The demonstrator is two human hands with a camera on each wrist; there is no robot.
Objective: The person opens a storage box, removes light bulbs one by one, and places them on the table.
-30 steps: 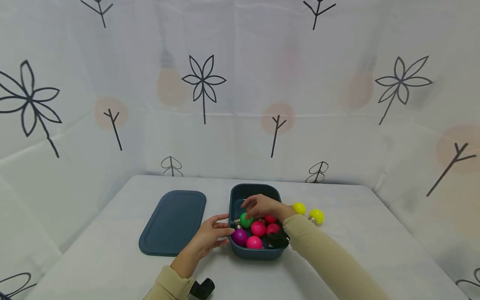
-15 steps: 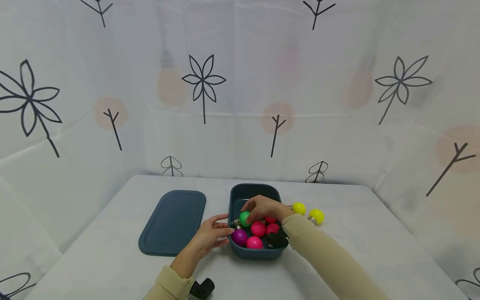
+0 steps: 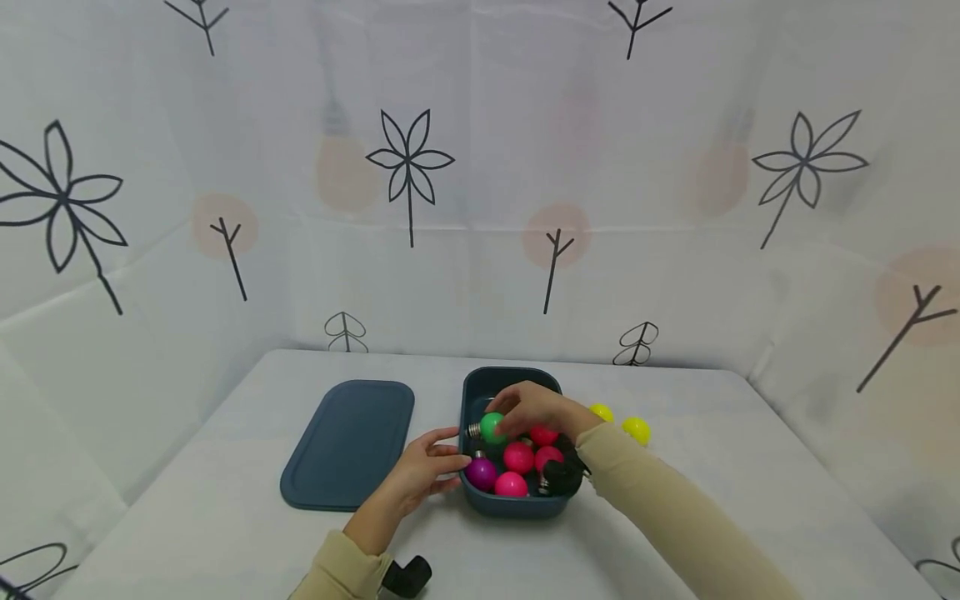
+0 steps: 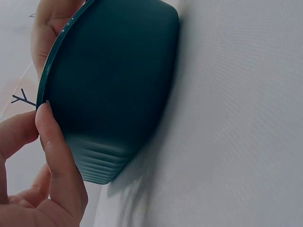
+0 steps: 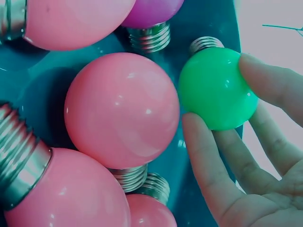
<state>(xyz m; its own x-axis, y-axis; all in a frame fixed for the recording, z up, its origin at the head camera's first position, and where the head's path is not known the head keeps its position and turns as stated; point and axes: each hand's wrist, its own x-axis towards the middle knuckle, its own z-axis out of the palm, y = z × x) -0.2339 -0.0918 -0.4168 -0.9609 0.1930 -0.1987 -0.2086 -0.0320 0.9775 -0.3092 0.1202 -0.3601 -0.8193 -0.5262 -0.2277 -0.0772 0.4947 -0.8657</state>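
With fingertips and thumb, my right hand (image 3: 531, 408) holds a green light bulb (image 5: 215, 90) by its globe, its screw base pointing left in the head view. That bulb is over the left side of a dark blue-green box (image 3: 512, 507). Inside lie several pink-red bulbs (image 3: 518, 457) and a purple bulb (image 3: 481, 473). In the right wrist view a pink bulb (image 5: 122, 111) is right beside the green one. My left hand (image 3: 418, 471) pinches the box's left rim, its fingertips also at the rim (image 4: 43, 80) in the left wrist view.
A flat dark blue lid (image 3: 348, 446) lies left of the box on the white table (image 3: 247, 500). Two yellow bulbs (image 3: 637, 431) are to the right, partly behind the right sleeve (image 3: 660, 492). A patterned cloth (image 3: 480, 183) hangs behind.
My right fingers have closed round the green bulb and raised it slightly, moving it toward the far end of the box. The left hand stays at the rim.
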